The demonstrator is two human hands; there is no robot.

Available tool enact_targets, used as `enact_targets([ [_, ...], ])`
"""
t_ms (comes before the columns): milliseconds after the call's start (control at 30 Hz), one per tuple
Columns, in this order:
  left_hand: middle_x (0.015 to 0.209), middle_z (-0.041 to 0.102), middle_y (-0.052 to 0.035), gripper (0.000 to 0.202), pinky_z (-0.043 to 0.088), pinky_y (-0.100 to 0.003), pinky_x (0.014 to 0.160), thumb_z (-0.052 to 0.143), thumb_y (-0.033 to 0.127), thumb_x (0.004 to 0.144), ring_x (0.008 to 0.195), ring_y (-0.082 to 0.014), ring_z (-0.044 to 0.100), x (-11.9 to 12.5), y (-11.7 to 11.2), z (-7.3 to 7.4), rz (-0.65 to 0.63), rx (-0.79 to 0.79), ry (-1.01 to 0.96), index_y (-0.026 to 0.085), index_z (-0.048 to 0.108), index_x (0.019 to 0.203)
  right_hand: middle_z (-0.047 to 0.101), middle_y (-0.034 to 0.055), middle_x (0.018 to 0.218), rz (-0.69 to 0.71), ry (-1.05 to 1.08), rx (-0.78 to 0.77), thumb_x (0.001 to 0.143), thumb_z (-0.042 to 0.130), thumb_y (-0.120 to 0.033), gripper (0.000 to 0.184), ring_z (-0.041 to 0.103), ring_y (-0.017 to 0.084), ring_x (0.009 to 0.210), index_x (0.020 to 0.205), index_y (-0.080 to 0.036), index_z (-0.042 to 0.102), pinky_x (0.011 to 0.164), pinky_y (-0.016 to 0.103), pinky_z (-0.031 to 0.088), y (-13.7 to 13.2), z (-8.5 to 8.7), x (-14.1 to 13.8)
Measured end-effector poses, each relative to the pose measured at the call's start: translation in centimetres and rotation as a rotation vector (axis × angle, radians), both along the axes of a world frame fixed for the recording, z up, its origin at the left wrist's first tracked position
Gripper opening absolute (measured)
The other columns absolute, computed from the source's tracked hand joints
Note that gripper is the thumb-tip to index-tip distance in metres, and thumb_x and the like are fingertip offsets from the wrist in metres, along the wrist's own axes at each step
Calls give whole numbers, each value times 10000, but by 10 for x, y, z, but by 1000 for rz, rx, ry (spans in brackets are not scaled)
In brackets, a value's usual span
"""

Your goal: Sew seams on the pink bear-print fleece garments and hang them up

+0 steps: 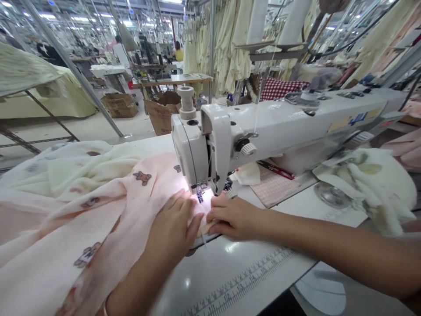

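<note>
A white industrial sewing machine (269,127) stands on a white table (256,267), its needle area lit. Pale pink fabric printed with small bears (98,219) lies bunched to the left and runs under the presser foot (200,195). My left hand (174,228) lies flat on this fabric just before the foot, fingers stretched forward. My right hand (235,217) sits right of the needle, fingers curled and pinching the fabric's edge against the table.
A ruler scale (243,281) is printed along the table's front. Red-handled scissors (276,170) lie on pink checked cloth behind the machine. White fluffy fabric (375,184) piles at right. Cream garments hang at the back; cardboard boxes (120,104) and distant workers stand on the floor.
</note>
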State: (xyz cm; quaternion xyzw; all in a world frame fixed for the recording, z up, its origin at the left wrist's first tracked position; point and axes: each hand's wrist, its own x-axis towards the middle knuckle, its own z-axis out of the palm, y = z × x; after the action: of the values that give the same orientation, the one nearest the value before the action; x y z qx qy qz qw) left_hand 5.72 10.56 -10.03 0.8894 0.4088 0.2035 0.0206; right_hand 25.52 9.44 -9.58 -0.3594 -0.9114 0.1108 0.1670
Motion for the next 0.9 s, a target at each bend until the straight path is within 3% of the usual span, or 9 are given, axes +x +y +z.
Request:
enact_targets([
  [167, 1152, 574, -73, 178, 442, -362, 870, 440, 225, 897, 1026, -216, 516, -5, 0, -5, -152, 2, -52, 200, 557, 1028, 602, 25, 775, -8, 17, 33, 841, 630, -300, 137, 513, 138, 735, 841, -167, 661, 664, 262, 372, 0, 1, 0],
  [300, 1076, 613, -107, 332, 476, -394, 810, 479, 318, 878, 1011, -259, 515, -7, 9, -8, -58, -2, -26, 151, 515, 1163, 629, 27, 789, -34, -11, -19, 851, 613, -349, 193, 521, 162, 819, 909, -171, 663, 671, 266, 381, 3, 0, -1],
  [433, 924, 645, -75, 275, 479, -399, 793, 488, 361, 860, 1014, -283, 505, -6, 18, -6, -34, -43, -11, 172, 580, 1036, 626, 51, 855, -84, -25, -48, 844, 620, -352, 218, 512, 158, 802, 957, -172, 669, 708, 276, 408, 6, 2, -1],
  [500, 921, 641, -65, 236, 473, -402, 805, 486, 352, 859, 1039, -287, 493, -5, 19, -7, -52, -48, -11, 183, 573, 1000, 621, 58, 882, -77, -9, -48, 837, 627, -343, 217, 514, 159, 814, 953, -165, 670, 728, 280, 414, 5, 2, 0],
  [700, 973, 595, -99, 334, 478, -391, 773, 473, 307, 863, 1011, -276, 490, -5, 7, -10, -51, -47, -67, 131, 445, 1145, 596, 44, 818, -33, 0, 0, 832, 628, -346, 194, 512, 174, 825, 904, -170, 669, 674, 268, 388, 0, -3, 3],
  [900, 1016, 574, -51, 113, 451, -339, 778, 479, 198, 880, 923, -204, 502, -3, 4, 1, -181, -17, -85, 220, 583, 918, 605, 38, 761, 9, 85, -21, 848, 605, -351, 202, 514, 166, 794, 876, -163, 673, 671, 272, 390, 1, -7, 4],
])
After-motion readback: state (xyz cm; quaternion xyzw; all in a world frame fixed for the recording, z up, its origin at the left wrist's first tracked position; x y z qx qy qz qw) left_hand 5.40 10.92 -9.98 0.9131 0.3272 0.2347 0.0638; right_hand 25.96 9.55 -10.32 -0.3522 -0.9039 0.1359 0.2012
